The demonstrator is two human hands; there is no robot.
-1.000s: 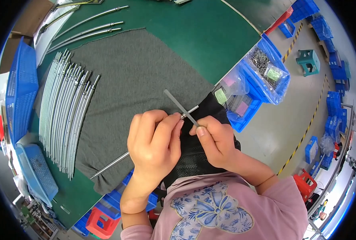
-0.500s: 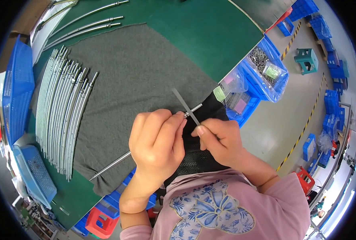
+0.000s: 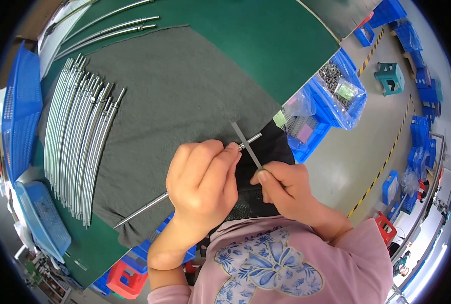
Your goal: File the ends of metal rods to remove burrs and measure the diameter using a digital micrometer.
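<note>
My left hand [image 3: 200, 185] is closed around a thin silvery metal rod [image 3: 145, 209], which slants from the grey cloth at the lower left up to its stepped end beyond my fingertips. Pinched between thumb and fingers of my right hand [image 3: 289, 188] is a narrow flat grey file [image 3: 241, 136]. It lies across the rod close to that end, just right of my left fingertips. Left of my hands, a row of several similar rods [image 3: 78, 147] rests side by side on the grey cloth [image 3: 154, 91]. My left hand hides the rod's middle.
The cloth covers part of a green table [image 3: 266, 45]. Three more rods [image 3: 119, 31] lie at its far left. Blue baskets [image 3: 22, 111] stand along the left edge. Blue bins [image 3: 354, 114] of metal parts adjoin the right edge; a green stool [image 3: 389, 78] stands beyond.
Both hands, with the rod's end and the file, have shifted slightly to the right. The file has slid along its length toward my right hand's side, still crossing the rod.
</note>
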